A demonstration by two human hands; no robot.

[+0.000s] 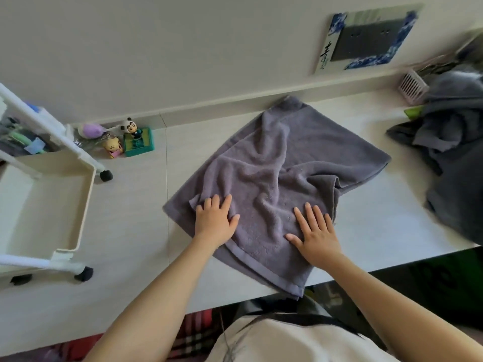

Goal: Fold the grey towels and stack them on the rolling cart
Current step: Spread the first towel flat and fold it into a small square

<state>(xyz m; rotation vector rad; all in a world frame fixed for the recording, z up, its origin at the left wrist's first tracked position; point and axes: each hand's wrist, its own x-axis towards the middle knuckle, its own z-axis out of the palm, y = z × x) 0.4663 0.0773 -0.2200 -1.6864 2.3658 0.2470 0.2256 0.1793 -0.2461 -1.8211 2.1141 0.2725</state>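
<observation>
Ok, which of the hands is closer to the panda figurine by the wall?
The left hand. It presses the grey towel's left side, below and right of the panda figurine; the right hand lies farther right on the towel.

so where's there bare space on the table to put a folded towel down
Bare tabletop lies between the rolling cart and the grey towel, and another strip between that towel and the pile of unfolded towels. It is crowded by the toy figures at the wall and at the pile's end.
</observation>
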